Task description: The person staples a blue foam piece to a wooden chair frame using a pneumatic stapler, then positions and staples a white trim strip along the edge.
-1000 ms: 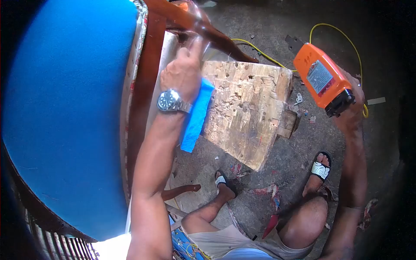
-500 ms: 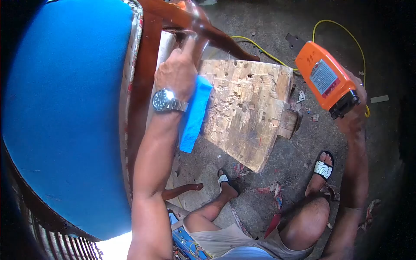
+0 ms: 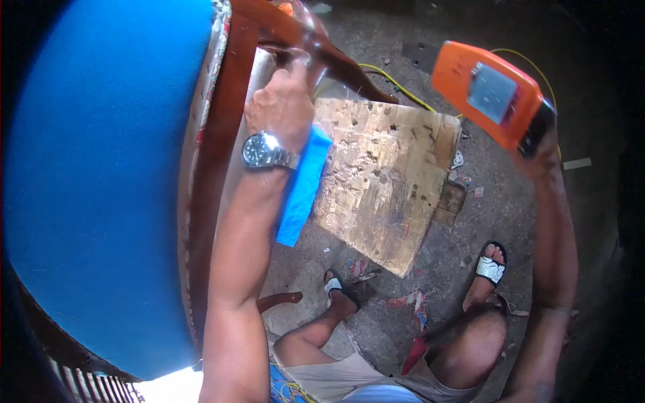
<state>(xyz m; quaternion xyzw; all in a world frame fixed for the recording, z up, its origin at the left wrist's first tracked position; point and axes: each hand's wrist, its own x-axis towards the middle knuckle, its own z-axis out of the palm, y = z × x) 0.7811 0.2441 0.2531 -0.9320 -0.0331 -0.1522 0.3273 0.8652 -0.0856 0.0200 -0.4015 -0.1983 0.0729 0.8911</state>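
Note:
A wooden chair frame (image 3: 209, 221) with a blue padded panel (image 3: 101, 201) fills the left side. My left hand (image 3: 282, 101), with a watch on the wrist, is closed at the inner side of the frame, near its curved leg (image 3: 349, 66). A strip of blue cloth (image 3: 302, 191) hangs from under this hand; its fingertips are partly hidden by glare. My right hand (image 3: 537, 151) grips an orange staple gun (image 3: 487, 94) by its rear end, raised over the floor at the right. Its dark nose points left towards the chair, apart from it.
A worn wooden block (image 3: 376, 178) stands between my hands, its top pitted. Behind it, a yellow hose (image 3: 403, 84) runs over the concrete floor (image 3: 376, 33). Fabric scraps (image 3: 410, 302) lie near my sandalled feet (image 3: 492, 265).
My right hand has moved the staple gun up and left, tilting it more level. My left hand stays at the chair frame. The whole view has shifted slightly.

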